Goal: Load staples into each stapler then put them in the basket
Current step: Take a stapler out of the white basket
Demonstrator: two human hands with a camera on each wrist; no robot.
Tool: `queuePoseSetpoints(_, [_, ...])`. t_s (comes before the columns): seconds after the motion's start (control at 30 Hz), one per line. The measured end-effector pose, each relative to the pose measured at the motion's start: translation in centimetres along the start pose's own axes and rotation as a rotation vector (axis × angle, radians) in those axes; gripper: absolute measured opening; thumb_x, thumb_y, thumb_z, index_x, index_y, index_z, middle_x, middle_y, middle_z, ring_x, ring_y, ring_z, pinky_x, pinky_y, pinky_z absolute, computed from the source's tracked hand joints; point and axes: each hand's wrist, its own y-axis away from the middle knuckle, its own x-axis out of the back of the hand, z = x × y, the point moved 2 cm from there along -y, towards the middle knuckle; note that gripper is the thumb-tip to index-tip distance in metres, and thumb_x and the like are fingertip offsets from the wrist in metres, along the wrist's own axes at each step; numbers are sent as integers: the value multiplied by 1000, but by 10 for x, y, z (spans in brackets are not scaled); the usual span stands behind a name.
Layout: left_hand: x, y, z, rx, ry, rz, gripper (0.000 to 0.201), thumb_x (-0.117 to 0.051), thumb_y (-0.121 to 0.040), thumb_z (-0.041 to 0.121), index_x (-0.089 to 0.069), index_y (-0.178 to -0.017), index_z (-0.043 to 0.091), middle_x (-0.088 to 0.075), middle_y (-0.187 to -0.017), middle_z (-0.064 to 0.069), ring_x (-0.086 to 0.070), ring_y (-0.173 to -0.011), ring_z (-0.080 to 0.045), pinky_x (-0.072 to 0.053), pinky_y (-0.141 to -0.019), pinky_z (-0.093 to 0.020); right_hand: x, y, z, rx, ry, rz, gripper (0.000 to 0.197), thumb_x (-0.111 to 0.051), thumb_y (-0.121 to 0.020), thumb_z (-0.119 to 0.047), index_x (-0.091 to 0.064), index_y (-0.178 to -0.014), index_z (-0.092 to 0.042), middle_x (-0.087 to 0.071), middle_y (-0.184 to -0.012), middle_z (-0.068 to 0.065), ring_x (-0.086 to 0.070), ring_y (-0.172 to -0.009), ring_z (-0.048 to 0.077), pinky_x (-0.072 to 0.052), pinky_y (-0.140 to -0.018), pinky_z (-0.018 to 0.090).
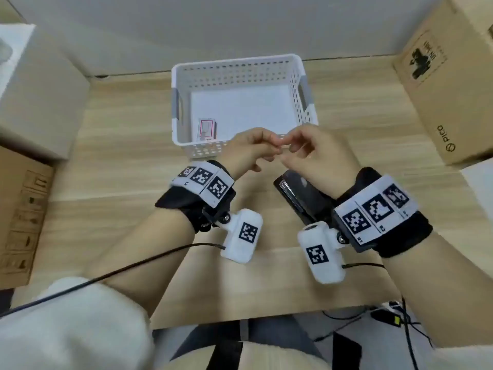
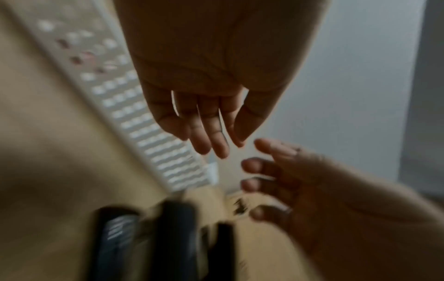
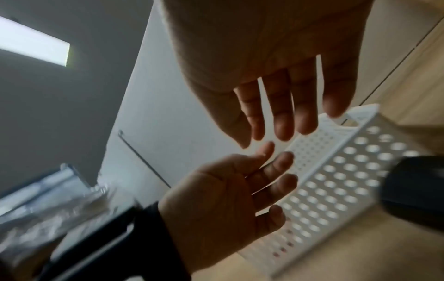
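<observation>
1. Both hands meet in the air over the near edge of the basket [image 1: 297, 65]: the left hand [image 1: 246, 149] and the right hand [image 1: 320, 153] bring their fingertips together. Whether anything as small as a strip of staples is pinched between them I cannot tell. In the wrist views the fingers look relaxed and fairly straight, close to each other but holding nothing that shows.
2. A black stapler [image 1: 296, 194] lies on the table [image 1: 120, 145] just under the right wrist, near the person and apart from the basket. It looks opened up, with a metal channel showing at its left end, though the wrist hides much of it. The left wrist view shows dark blurred shapes low in the picture that may be more than one stapler; the blur leaves that unsettled.
3. My reading is that the step in hand is the loading itself, probably readying staples before they go into the open stapler. No stapler is in the basket yet, so the task seems early.
4. The next move would call for lowering the fingers to the channel, lining a strip up with it, then closing the stapler.
5. Inside the white perforated basket a small box with red print [image 1: 206, 129] lies in the near left corner, likely the staple box; the rest of its floor shows white.
6. Cardboard boxes [image 1: 442, 84] stand on either side of the table.
</observation>
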Motion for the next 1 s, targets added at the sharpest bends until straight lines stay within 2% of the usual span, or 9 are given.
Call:
queuePoseSetpoints(0.07, [-14,-4,-20,35,-126,-43,26,-52,-84,-1,-56,-100,18,-57,-96,6,-51,-87,-10,-43,-71,-16,-7,5,15,-28,235,-55,39,-68,-77,-24,-54,-113,-23,-49,-110,-3,-52,-94,14,-44,-86,30])
queuePoseSetpoints(0.17, [-33,-8,-50,-5,-402,-152,50,-57,-79,-4,-48,-125,12,-56,-119,-6,-50,-110,-22,-38,-94,-26,-16,15,39,-103,315,-160,61,-70,-77,-24,-41,-131,-18,-42,-131,5,-47,-116,20,-39,-96,30])
queuePoseSetpoints(0.27, [-40,-17,-59,-26,-515,-203,64,-61,-74,-4,-42,-133,13,-58,-122,-16,-50,-115,-29,-37,-97,-30,-19,17,51,-177,358,-212,75,-69,-79,-25,-28,-141,-17,-39,-140,6,-42,-127,22,-36,-100,30])
queuePoseSetpoints(0.37, [-42,-27,-64,-22,-590,-225,61,-64,-73,1,-46,-130,15,-60,-118,-14,-48,-115,-32,-32,-96,-28,-23,17,56,-237,383,-244,79,-66,-81,-22,-20,-144,-18,-42,-141,8,-45,-126,26,-39,-100,34])
queuePoseSetpoints(0.47, [-39,-32,-66,-55,-769,-227,58,-68,-72,10,-47,-126,18,-50,-128,-5,-38,-121,-28,-21,-99,-30,-27,14,56,-233,381,-219,73,-65,-79,-17,-27,-141,-24,-50,-135,8,-50,-120,28,-42,-96,33])
queuePoseSetpoints(0.53, [-30,-30,-70,-36,-772,-181,58,-72,-72,14,-49,-125,19,-43,-130,-5,-33,-119,-28,-24,-99,-31,-33,12,50,-194,354,-218,67,-65,-77,-13,-37,-137,-26,-55,-130,6,-53,-117,28,-44,-97,34])
queuePoseSetpoints(0.73, [20,2,-95,30,-692,10,56,-82,-62,18,-60,-114,15,-48,-117,-12,-36,-113,-30,-29,-96,-30,-78,0,23,-28,329,-323,58,-61,-74,-8,-49,-127,-28,-60,-123,1,-55,-113,24,-47,-94,38])
queuePoseSetpoints(0.9, [67,35,-118,92,-641,180,50,-81,-63,17,-60,-107,11,-45,-106,-4,-33,-102,-22,-25,-85,-23,-128,-10,-9,86,348,-396,55,-61,-76,-10,-48,-127,-26,-57,-121,4,-54,-110,26,-43,-87,32])
queuePoseSetpoints(1.0, [88,50,-126,113,-625,266,53,-80,-64,17,-58,-112,9,-47,-109,-9,-35,-106,-26,-23,-85,-22,-153,-15,-26,134,354,-439,56,-60,-76,-8,-46,-128,-22,-55,-122,6,-52,-112,28,-40,-95,37])
